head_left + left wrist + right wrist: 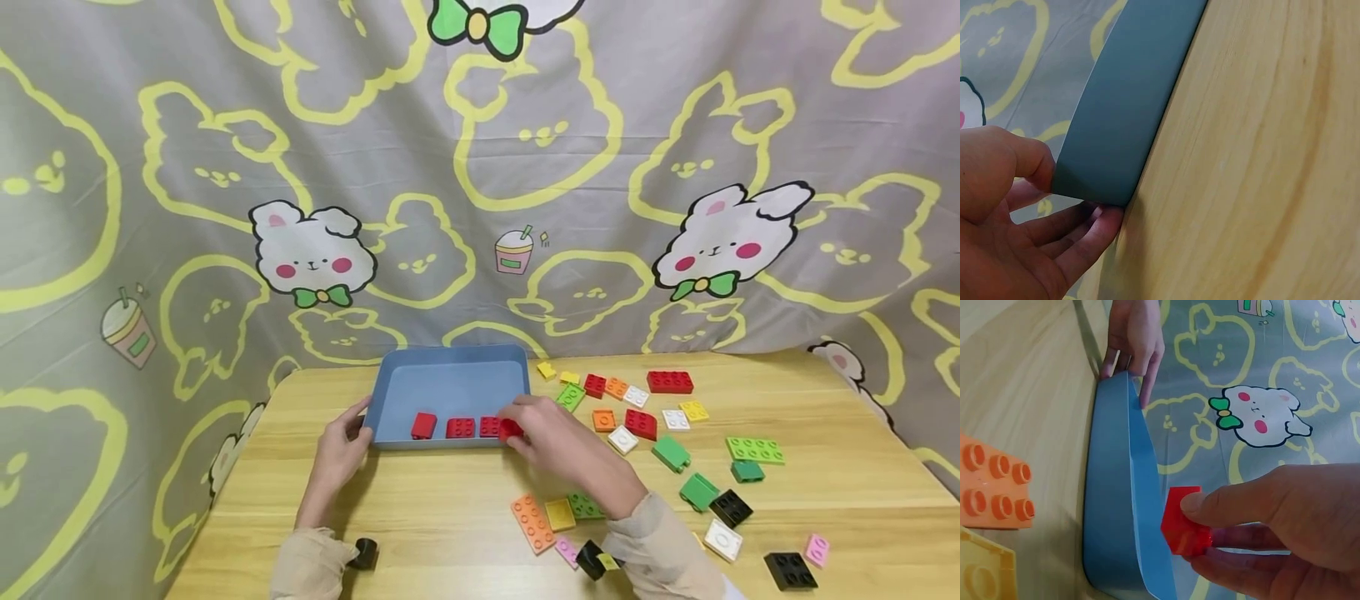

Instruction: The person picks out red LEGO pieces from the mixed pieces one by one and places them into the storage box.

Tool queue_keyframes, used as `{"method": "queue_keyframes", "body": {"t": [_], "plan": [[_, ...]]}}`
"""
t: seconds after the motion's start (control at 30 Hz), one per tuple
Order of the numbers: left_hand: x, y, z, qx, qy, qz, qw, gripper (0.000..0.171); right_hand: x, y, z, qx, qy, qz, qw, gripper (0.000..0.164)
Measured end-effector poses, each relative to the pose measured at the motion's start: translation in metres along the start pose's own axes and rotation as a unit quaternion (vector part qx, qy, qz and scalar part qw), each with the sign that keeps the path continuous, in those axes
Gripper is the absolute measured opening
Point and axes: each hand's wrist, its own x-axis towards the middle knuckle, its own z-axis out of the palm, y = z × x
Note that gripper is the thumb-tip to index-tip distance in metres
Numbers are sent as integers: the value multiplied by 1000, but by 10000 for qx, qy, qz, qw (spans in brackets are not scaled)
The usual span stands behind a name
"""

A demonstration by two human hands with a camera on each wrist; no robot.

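A shallow blue tray [450, 381] stands at the back of the table with several red building blocks [461, 428] in a row along its near side. My left hand [341, 446] grips the tray's near left corner, thumb at the rim and fingers under the wall in the left wrist view. With my right hand [551, 437] I pinch a red block [1182, 522] between thumb and fingers, over the tray's near right corner. Part of that block is hidden by the fingers.
Loose blocks in many colours lie right of the tray, among them a long red block [670, 382], a light green block [754, 451] and a black block [790, 571]. Nearer the front lies an orange block [532, 524]. A patterned curtain [480, 183] hangs behind the table.
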Motion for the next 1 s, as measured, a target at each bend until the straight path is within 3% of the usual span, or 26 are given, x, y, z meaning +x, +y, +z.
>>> {"method": "queue_keyframes", "body": {"t": [0.3,0.57,1.0], "plan": [[3,-6,1,-34,-30,-26,10000,54,32,14,4,-511,187,-538,9971,22],[5,-5,1,-105,-20,-56,9999,54,50,30,10,-422,-47,-505,9978,24],[5,-6,1,-177,-17,-68,9998,55,66,48,24,-709,-207,-431,9963,18]]}}
